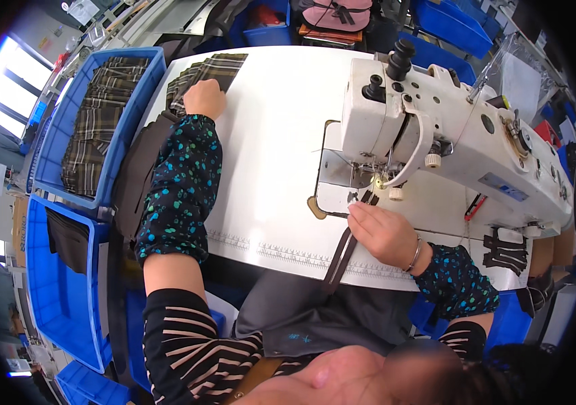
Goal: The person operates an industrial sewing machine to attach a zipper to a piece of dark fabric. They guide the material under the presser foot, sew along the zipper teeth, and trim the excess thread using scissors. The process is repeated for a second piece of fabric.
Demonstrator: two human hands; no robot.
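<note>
a person seated at a white sewing table (267, 169) works with both arms spread wide. the left hand (204, 98) reaches far across to the table's corner and rests, fingers curled down, on a stack of plaid fabric pieces (208, 73); whether it has pinched a piece or only presses on the pile cannot be told from here. the stack lies at the table edge beside a blue bin (141, 101) filled with more plaid cloth (99, 121), apparently so fresh pieces sit within arm's reach. the right hand (384, 233) lies on the machine bed with fingertips closed on a narrow dark strip (342, 253), holding its upper end just beside the presser foot of the white sewing machine (436, 128), likely to keep it lined up with the needle; the rest of the strip trails over the table's front edge, across the printed ruler, toward the lap. a second blue bin (58, 297) with dark fabric stands lower left, and small dark cut pieces (504, 248) lie to the machine's right.
</note>
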